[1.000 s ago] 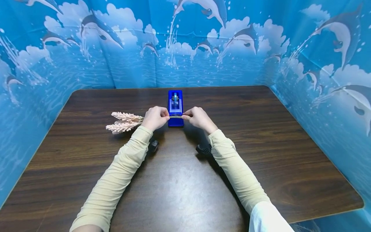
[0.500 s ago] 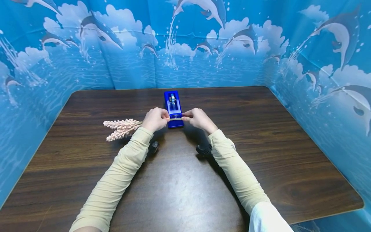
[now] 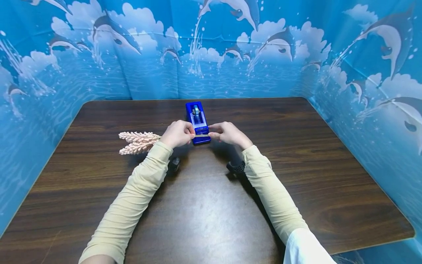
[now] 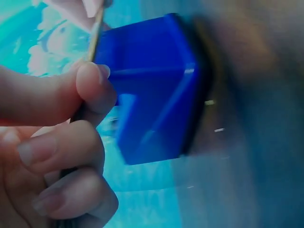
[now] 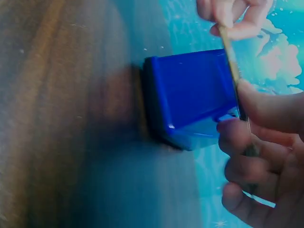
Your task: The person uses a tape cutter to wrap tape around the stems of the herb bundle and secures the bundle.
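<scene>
Two pale pink flower sprigs (image 3: 139, 143) stick out leftward from my left hand (image 3: 178, 134), which pinches their thin stems between thumb and fingertips. The stems (image 5: 231, 59) run across the front end of a blue tape dispenser (image 3: 197, 122). On the other side my right hand (image 3: 228, 134) pinches the stem ends with thumb and fingers. In the left wrist view, the dispenser's blue body (image 4: 147, 61) stands just beyond the fingers. A roll of tape sits in the dispenser. Whether tape sticks to the stems is too small to tell.
The dark wooden table (image 3: 197, 205) spreads out around both arms. A blue curtain (image 3: 211, 80) printed with dolphins closes off the back and sides. Black wrist devices (image 3: 236, 167) hang under the forearms.
The dispenser's far end has swung left, leaving it at a slant. The sprig heads dipped, then rose slightly. My right hand has shifted a little right.
</scene>
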`<state>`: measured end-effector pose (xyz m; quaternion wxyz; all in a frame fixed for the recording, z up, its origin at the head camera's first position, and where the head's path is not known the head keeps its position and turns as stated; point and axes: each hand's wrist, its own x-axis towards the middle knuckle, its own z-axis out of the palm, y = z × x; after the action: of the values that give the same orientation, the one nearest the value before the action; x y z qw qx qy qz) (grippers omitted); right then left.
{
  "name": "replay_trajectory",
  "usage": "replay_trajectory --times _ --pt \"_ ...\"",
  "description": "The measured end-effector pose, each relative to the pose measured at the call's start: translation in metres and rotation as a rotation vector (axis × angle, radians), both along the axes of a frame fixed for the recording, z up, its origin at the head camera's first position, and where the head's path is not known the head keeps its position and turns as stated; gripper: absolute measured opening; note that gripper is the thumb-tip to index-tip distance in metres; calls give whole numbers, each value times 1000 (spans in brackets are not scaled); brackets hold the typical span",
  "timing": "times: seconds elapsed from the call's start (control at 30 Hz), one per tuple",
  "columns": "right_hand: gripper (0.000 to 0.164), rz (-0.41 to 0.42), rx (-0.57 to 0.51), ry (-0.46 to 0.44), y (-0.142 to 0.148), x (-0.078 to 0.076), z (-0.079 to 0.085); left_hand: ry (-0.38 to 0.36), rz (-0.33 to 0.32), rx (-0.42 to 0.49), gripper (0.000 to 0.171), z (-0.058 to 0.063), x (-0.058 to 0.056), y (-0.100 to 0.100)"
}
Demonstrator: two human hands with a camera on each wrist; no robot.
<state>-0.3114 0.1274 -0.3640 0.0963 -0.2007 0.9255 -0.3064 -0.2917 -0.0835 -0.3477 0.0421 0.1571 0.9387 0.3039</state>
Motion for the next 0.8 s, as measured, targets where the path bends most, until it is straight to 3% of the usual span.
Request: replay_trajectory --times 0.27,0.47,0.57,0.8 --pt "24 83 -175 280 3 5 14 17 -25 60 8 20 8 -3" --pt "19 126 -193 302 0 10 22 55 -91 82 6 31 15 -6" --pt "21 112 -162 245 -2 13 26 79 -115 60 6 35 18 -6" --pt "25 197 -291 -143 -3 17 32 131 -176 7 6 44 26 -6"
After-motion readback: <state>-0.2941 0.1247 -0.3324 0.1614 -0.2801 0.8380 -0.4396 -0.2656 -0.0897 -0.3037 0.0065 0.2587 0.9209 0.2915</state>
